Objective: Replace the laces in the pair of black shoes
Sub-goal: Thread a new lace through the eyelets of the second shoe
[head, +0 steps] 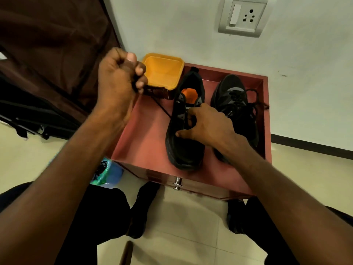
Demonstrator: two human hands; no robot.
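Resting on the red cabinet top (145, 134), the left shoe (183, 131) is pinned by the right hand (208, 125) while the fisted left hand (120, 79) pulls its black lace (162, 109) taut; tugging hard could tip this half-unlaced shoe, its orange lining showing

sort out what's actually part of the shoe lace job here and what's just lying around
Part of the job:
- near shoe, held by right hand
- black lace, pulled by left hand
- far shoe, laced

Just lying about:
- yellow tub
- wall socket
- blue-green bag
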